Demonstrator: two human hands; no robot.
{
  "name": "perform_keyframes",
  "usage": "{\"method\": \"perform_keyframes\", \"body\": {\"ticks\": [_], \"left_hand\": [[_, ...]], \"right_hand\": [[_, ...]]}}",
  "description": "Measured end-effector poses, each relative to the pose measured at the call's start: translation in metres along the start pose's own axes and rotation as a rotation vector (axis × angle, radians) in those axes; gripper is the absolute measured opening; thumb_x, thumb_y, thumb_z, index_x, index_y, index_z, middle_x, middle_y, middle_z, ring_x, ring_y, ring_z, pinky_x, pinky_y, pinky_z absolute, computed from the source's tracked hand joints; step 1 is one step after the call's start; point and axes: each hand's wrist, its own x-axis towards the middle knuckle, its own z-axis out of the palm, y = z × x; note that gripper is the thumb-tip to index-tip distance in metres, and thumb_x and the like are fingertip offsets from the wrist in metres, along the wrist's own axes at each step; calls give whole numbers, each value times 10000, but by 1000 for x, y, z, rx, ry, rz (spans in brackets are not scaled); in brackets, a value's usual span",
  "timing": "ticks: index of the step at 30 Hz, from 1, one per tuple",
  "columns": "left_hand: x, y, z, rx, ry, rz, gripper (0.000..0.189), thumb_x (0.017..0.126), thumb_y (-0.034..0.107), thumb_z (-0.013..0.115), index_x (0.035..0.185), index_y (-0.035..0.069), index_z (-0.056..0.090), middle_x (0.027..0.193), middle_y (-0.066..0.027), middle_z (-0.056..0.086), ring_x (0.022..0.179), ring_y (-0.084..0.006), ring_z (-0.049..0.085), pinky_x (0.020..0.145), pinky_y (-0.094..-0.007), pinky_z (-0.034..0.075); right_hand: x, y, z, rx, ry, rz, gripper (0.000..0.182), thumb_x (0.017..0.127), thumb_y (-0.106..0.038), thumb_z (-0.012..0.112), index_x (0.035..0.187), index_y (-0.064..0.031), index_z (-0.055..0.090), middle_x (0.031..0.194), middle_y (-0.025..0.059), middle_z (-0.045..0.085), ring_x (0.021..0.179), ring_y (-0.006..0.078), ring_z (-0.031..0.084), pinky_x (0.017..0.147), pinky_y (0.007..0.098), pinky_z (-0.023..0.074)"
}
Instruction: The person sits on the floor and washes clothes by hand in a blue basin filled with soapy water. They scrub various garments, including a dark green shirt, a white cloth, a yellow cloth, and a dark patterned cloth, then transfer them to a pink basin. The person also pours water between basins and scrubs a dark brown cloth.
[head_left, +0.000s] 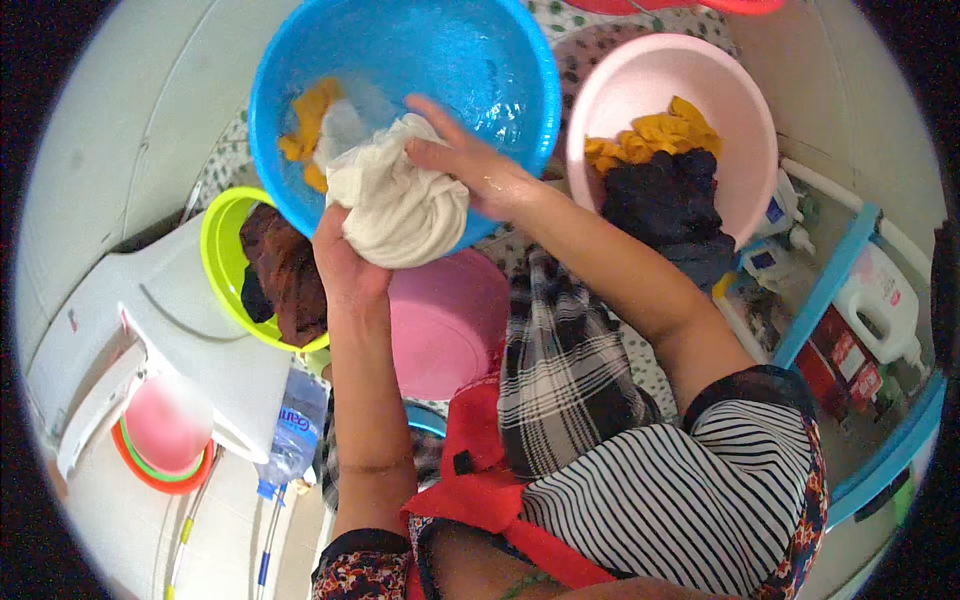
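Note:
A bundled off-white cloth (405, 202) is held between both hands over the near side of a large blue basin (553, 97). My left hand (346, 255) grips the bundle from its lower left side. On the upper right, my right hand (472, 169) lies against the cloth with its thumb on it and the fingers stretched out. Water shows in the basin, where a yellow cloth (311, 124) lies at the left beside a pale, sheer-looking cloth (341, 124).
A pink basin (761, 150) at the right holds yellow and dark cloths. Brown cloth fills a lime-green basin (214, 255) at left. Nearer are a pink tub (442, 330) and a plastic bottle (289, 435). A blue-edged shelf (825, 285) with bottles stands at right.

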Motion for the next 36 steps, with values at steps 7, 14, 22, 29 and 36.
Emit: {"method": "perform_keyframes", "body": {"ticks": [7,14,22,29,36], "left_hand": [[3,-8,11,193,-33,149,592,905,434,405,1325,22,338,1332,-146,409,1226,-302,401,1028,-441,315],[-3,-7,12,-67,-105,58,685,853,591,382,1305,77,355,1293,-137,429,1186,-313,427,994,-455,356],[5,-15,38,526,194,637,457,852,368,426,1124,7,491,1065,-139,561,971,-264,564,835,-392,470],[5,-9,24,937,202,796,334,789,289,500,850,-29,585,804,-108,602,702,-190,579,647,-322,483],[3,-5,15,1103,85,699,201,780,183,569,813,-15,580,779,-40,565,705,-112,502,644,-259,417]], "right_hand": [[-1,-15,1,-206,27,-276,298,754,-189,692,990,-39,588,946,79,629,839,191,617,772,311,501],[-26,-9,46,-618,-28,-591,302,722,-243,732,913,-49,600,857,78,633,792,155,604,710,282,486],[-8,-10,51,157,84,-325,238,829,-282,592,846,-45,586,791,58,620,693,151,592,631,296,488],[10,16,44,595,-57,10,322,843,-365,520,909,-53,564,837,95,615,743,221,609,699,343,498],[9,20,36,624,-23,221,455,827,-471,484,947,-43,581,909,162,619,838,326,601,814,449,470]]}}
